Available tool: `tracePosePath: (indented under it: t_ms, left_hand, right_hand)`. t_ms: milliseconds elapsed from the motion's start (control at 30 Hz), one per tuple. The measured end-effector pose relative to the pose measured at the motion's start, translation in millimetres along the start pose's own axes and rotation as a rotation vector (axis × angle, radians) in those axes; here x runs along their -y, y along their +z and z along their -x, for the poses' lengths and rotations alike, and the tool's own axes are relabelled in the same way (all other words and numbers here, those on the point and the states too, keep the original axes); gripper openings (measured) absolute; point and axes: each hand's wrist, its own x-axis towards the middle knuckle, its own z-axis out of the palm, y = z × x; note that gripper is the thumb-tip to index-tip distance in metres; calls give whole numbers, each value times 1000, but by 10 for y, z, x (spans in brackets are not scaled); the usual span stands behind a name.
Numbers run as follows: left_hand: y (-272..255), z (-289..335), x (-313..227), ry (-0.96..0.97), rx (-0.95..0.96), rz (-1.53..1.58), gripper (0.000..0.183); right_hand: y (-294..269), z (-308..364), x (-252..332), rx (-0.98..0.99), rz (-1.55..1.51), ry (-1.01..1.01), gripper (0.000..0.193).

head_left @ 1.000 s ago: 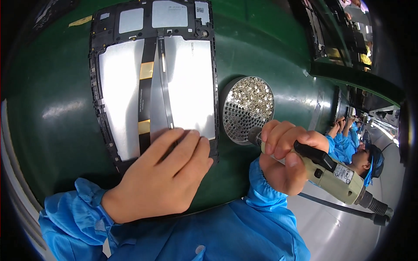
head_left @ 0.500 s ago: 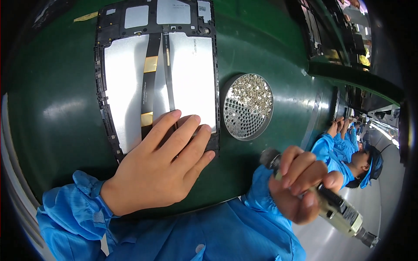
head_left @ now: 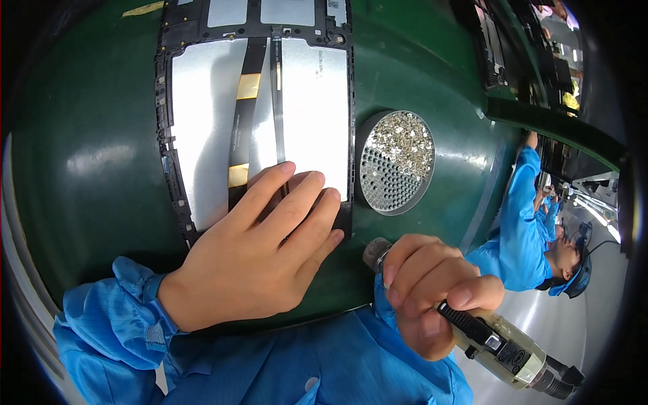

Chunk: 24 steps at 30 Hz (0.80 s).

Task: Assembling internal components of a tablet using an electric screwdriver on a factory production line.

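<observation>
Your left hand (head_left: 250,253) lies spread on the near end of the panel (head_left: 264,128) (2 gold patches (head_left: 248,86) show), left of the round tray (head_left: 388,185); your right hand (head_left: 432,293) grips the powered driver (head_left: 511,356).

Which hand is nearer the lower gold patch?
Left. The left hand lies on the panel, just right of and below the lower gold patch. The right hand is well to the right, holding the screwdriver.

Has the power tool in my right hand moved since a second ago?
Yes, toward you: the power tool had its tip at the near edge of the round dish, and now that tip sits apart from it.
</observation>
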Motion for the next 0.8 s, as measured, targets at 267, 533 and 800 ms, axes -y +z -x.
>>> tracePosePath:
  t_ms: [267, 533, 800]
  left_hand:
    - [72, -34, 12, 8, -7, -8, 21]
    - [18, 49, 22, -5, -54, 7, 18]
    - [35, 35, 3, -8, -51, -2, 18]
  right_hand:
    - [-47, 14, -79, 45, 84, 7, 29]
    - [76, 9, -49, 42, 5, 0, 36]
    - [46, 21, -43, 20, 21, 9, 34]
